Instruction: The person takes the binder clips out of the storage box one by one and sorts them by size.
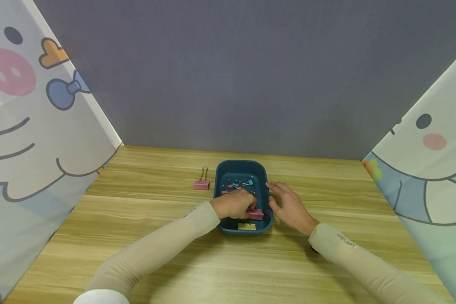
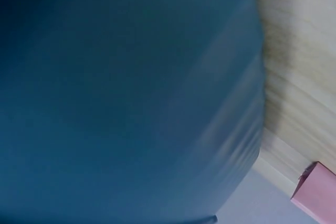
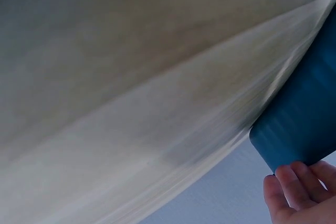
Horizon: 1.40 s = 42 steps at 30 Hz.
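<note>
A dark blue rectangular basin (image 1: 221, 169) stands on the table, with several small pink and blue binder clips (image 1: 250, 183) lying in it. My left hand (image 1: 232, 203) reaches over its left side, fingers curled, and grips a large pink binder clip (image 1: 256, 215) near the front right corner. Beneath that clip shows a flat yellow piece (image 1: 247, 226) on the basin floor. At the right rim, my right hand (image 1: 292, 210) touches the basin with loosely bent fingers; the right wrist view shows its fingertips (image 3: 299, 171) against the outer wall.
Left of the basin, another large pink binder clip (image 1: 202, 185) lies on the wooden table (image 1: 152, 202) with its wire handles pointing away from me. A grey panel (image 1: 228, 84) rises behind the table, and white cartoon-printed sheets (image 1: 7, 126) flank it.
</note>
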### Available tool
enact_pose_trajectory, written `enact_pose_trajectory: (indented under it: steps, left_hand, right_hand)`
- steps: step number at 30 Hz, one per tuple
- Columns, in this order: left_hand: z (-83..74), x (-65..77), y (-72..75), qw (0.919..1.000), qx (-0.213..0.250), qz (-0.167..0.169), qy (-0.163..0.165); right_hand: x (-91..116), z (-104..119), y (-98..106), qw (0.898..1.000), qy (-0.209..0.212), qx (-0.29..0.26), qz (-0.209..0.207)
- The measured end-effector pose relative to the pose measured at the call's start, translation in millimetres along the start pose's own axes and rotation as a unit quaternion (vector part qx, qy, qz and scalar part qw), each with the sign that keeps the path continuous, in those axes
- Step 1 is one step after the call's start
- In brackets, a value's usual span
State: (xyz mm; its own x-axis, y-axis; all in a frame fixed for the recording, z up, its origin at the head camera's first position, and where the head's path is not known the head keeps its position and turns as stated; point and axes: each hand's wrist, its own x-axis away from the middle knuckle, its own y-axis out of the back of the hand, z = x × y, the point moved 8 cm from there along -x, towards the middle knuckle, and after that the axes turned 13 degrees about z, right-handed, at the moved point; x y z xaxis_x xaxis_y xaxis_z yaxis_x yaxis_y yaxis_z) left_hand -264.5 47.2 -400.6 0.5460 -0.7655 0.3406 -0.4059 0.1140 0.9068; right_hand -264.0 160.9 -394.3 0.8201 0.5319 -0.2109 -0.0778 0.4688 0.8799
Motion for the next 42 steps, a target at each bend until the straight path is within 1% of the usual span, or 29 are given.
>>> enact_pose_trajectory:
  steps: [5, 8, 11, 18, 21, 24, 27, 31, 34, 37, 42]
  left_hand:
    - [1.4, -2.1, -0.6, 1.0000, 0.003, 0.007, 0.003]
    - [2.1, -2.3, -0.6, 0.9999, 0.008, 0.010, -0.001]
    - [3.1, -0.9, 1.6, 0.9998, 0.015, 0.002, -0.010]
    - [10.0, 7.9, 16.6, 0.9979, 0.008, -0.055, -0.034]
    - [12.8, 13.8, 24.0, 0.9953, 0.007, -0.082, -0.052]
    - [14.2, 21.0, 31.6, 0.9909, -0.002, -0.113, -0.073]
    - [16.5, 28.0, 36.4, 0.9877, -0.005, -0.134, -0.079]
    - [19.7, 34.7, 40.2, 0.9840, -0.016, -0.160, -0.077]
    - [21.8, 41.8, 44.1, 0.9790, -0.022, -0.186, -0.081]
    - [24.2, 51.3, 48.9, 0.9722, -0.018, -0.214, -0.093]
    - [30.1, 71.1, 52.3, 0.9602, -0.006, -0.248, -0.129]
  right_hand:
    - [-0.4, -0.5, -0.1, 1.000, 0.001, 0.002, -0.001]
    - [-0.3, -0.4, -0.7, 1.000, 0.001, 0.002, 0.001]
    - [-0.2, 0.1, -0.8, 1.000, 0.002, 0.000, 0.000]
    - [-0.6, 0.2, -1.5, 1.000, 0.005, 0.004, -0.004]
    - [-0.9, -0.2, -2.2, 1.000, 0.004, 0.005, -0.003]
    - [-1.2, -0.6, -2.6, 1.000, 0.002, 0.006, -0.002]
    - [-1.2, -0.6, -2.3, 1.000, 0.001, 0.006, -0.003]
    - [-0.1, -0.8, -0.9, 1.000, -0.001, 0.006, -0.004]
    - [0.5, -0.5, -0.5, 1.000, -0.001, 0.004, -0.004]
    - [0.9, -0.2, -0.1, 1.000, -0.001, 0.004, -0.006]
    - [-0.4, 0.9, 0.8, 1.000, 0.003, 0.013, -0.009]
